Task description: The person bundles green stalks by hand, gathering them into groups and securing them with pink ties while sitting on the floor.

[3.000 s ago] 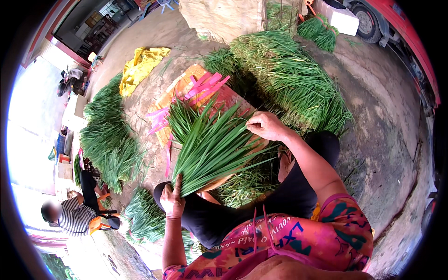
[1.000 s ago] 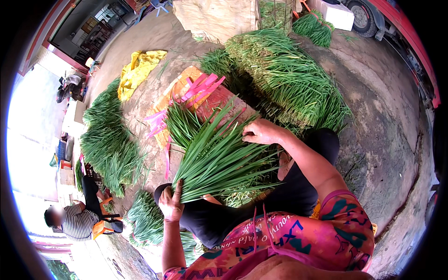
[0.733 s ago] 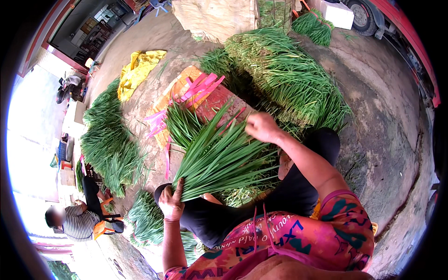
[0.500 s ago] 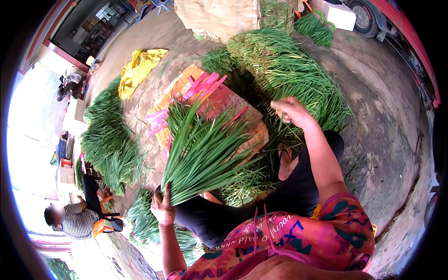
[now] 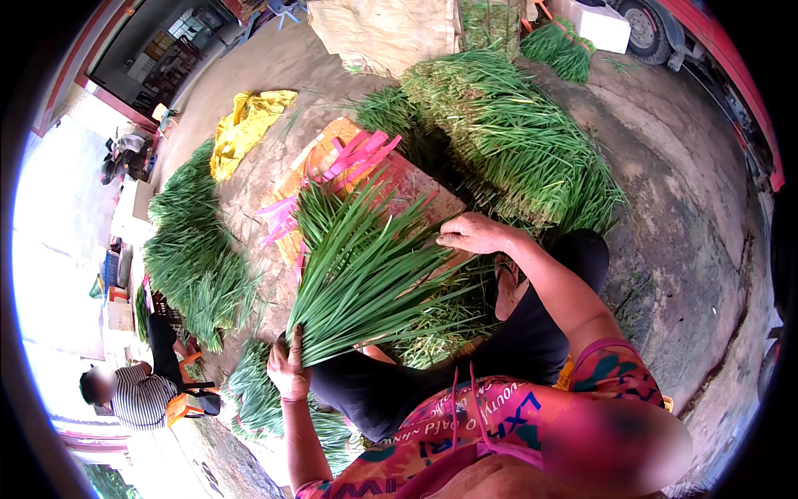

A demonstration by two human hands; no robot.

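My left hand [image 5: 289,366] is closed round the base of a fanned bunch of long, flat green chives [image 5: 353,279], held above my lap. The leaves spread up and to the right. At their right-hand tips, my right hand [image 5: 475,234] is pinched on a leaf end; the exact blade is too small to make out. Behind the bunch stands a low reddish block [image 5: 420,187] with an orange patterned cover, pink plastic strips [image 5: 362,158] and more chives on it.
A large heap of chives [image 5: 515,133] lies beyond my right hand. Another long pile [image 5: 195,241] lies left, near a yellow sack [image 5: 249,133]. A seated person in a striped shirt [image 5: 148,397] is at lower left. A red vehicle's wheel [image 5: 644,33] stands far right.
My right hand has moved left and down, from beside the big heap to the tips of the bunch. The left hand keeps its hold in nearly the same place.
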